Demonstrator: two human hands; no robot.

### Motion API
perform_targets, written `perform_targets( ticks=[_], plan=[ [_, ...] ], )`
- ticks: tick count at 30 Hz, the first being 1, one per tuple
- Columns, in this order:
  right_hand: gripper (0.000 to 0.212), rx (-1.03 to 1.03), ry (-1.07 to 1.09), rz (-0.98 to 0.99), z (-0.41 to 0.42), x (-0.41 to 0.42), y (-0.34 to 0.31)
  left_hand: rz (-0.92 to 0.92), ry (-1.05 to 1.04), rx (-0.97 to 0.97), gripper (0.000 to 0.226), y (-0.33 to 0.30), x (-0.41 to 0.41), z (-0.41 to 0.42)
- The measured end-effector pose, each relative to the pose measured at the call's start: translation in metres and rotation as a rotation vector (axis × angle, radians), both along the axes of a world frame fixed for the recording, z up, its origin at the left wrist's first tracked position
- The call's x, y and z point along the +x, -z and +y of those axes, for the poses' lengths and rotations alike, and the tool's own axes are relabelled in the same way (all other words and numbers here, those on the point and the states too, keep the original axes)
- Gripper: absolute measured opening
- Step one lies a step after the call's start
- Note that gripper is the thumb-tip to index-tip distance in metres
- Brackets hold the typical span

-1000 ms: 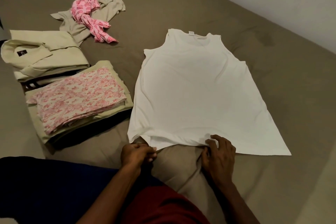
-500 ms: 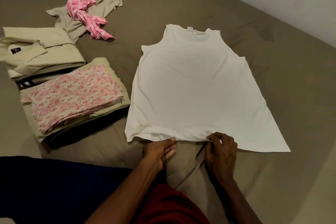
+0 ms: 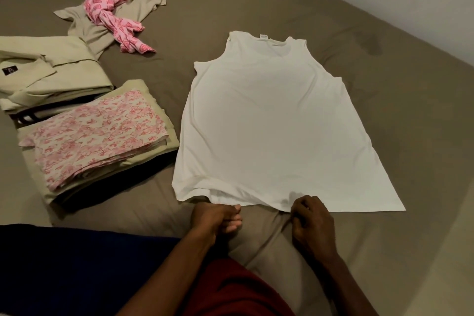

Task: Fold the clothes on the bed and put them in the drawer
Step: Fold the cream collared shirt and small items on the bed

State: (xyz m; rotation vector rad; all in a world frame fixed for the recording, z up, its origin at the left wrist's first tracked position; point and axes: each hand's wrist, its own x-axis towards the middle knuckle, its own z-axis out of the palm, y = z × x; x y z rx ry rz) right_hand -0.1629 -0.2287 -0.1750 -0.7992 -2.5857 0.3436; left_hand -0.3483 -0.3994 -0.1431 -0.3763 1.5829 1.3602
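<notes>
Bed (image 3: 384, 84) w/ white tank top (image 3: 269, 123), folded stacks (image 3: 84, 136), crumpled clothes (image 3: 112, 15).

Single head cam sat above the bed's (image 3: 384, 84) near edge, faced forward and down, close over both hands, far edge cropped at top.

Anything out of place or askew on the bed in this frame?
Mostly tidy. A pink patterned garment lies crumpled on an unfolded beige garment near the far left. The white tank top lies flat but slanted, its hem bunched where the right hand grips it.
</notes>
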Motion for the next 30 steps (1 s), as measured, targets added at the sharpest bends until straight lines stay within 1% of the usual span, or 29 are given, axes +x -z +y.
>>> perform_targets(
  ticks=[1, 2, 4, 5, 6, 8, 9, 10, 12, 13, 14, 15, 16, 17, 20, 21, 22, 24, 25, 27, 28, 30],
  plan=[
    [0.014, -0.002, 0.017, 0.007, 0.0, 0.001, -0.001, 0.064, 0.017, -0.033, 0.015, -0.001, 0.0, -0.003],
    [0.016, -0.017, 0.031, 0.022, -0.001, 0.001, -0.002, 0.201, 0.055, -0.109, 0.02, 0.001, -0.002, -0.007],
    [0.024, -0.044, 0.04, 0.058, -0.003, -0.004, -0.006, 0.605, 0.142, -0.343, 0.026, 0.0, -0.005, -0.015],
    [0.027, -0.05, 0.046, 0.08, -0.005, -0.008, -0.008, 0.764, 0.103, -0.428, 0.025, -0.004, -0.007, -0.018],
    [0.028, -0.055, 0.054, 0.105, -0.008, -0.016, -0.01, 0.889, 0.015, -0.465, 0.022, -0.011, -0.012, -0.021],
    [0.026, -0.056, 0.063, 0.159, -0.014, -0.033, -0.014, 1.04, -0.18, -0.51, 0.023, -0.017, -0.026, -0.024],
    [0.026, -0.052, 0.039, 0.189, -0.016, -0.047, -0.016, 1.044, -0.228, -0.549, 0.031, -0.015, -0.039, -0.026],
    [0.027, -0.055, -0.004, 0.201, -0.016, -0.06, -0.017, 0.991, -0.227, -0.587, 0.042, -0.011, -0.05, -0.027],
    [0.038, -0.098, -0.138, 0.163, -0.021, -0.091, -0.014, 0.827, -0.131, -0.66, 0.064, -0.001, -0.069, -0.032],
    [0.047, -0.124, -0.221, 0.118, -0.027, -0.104, -0.01, 0.787, -0.072, -0.668, 0.065, 0.002, -0.075, -0.034],
    [0.054, -0.132, -0.309, 0.067, -0.036, -0.115, -0.005, 0.77, -0.019, -0.658, 0.058, 0.004, -0.08, -0.038],
    [0.056, -0.121, -0.392, 0.027, -0.046, -0.119, 0.003, 0.755, 0.018, -0.613, 0.045, 0.004, -0.083, -0.042],
    [0.053, -0.106, -0.475, -0.001, -0.058, -0.118, 0.01, 0.732, 0.028, -0.551, 0.032, 0.006, -0.089, -0.047],
    [0.048, -0.117, -0.555, -0.013, -0.069, -0.111, 0.016, 0.7, 0.011, -0.478, 0.024, 0.009, -0.094, -0.054],
    [0.031, -0.212, -0.735, 0.021, -0.089, -0.079, 0.022, 0.562, -0.141, -0.287, 0.019, 0.019, -0.106, -0.074],
    [0.028, -0.227, -0.734, 0.057, -0.092, -0.077, 0.021, 0.538, -0.184, -0.263, 0.016, 0.02, -0.109, -0.078],
    [0.025, -0.255, -0.676, 0.105, -0.092, -0.078, 0.018, 0.53, -0.205, -0.247, 0.011, 0.019, -0.108, -0.078],
    [0.017, -0.356, -0.467, 0.221, -0.088, -0.1, 0.008, 0.543, -0.206, -0.229, 0.002, 0.019, -0.105, -0.076],
    [0.015, -0.41, -0.36, 0.281, -0.085, -0.116, 0.0, 0.551, -0.198, -0.224, 0.005, 0.017, -0.103, -0.073],
    [0.014, -0.506, -0.209, 0.364, -0.073, -0.158, -0.013, 0.564, -0.19, -0.218, 0.022, 0.015, -0.101, -0.069],
    [0.015, -0.552, -0.16, 0.383, -0.066, -0.181, -0.017, 0.57, -0.18, -0.227, 0.029, 0.014, -0.101, -0.068],
    [0.016, -0.576, -0.083, 0.397, -0.052, -0.23, -0.025, 0.583, -0.12, -0.231, 0.035, 0.014, -0.104, -0.067]
  ],
)
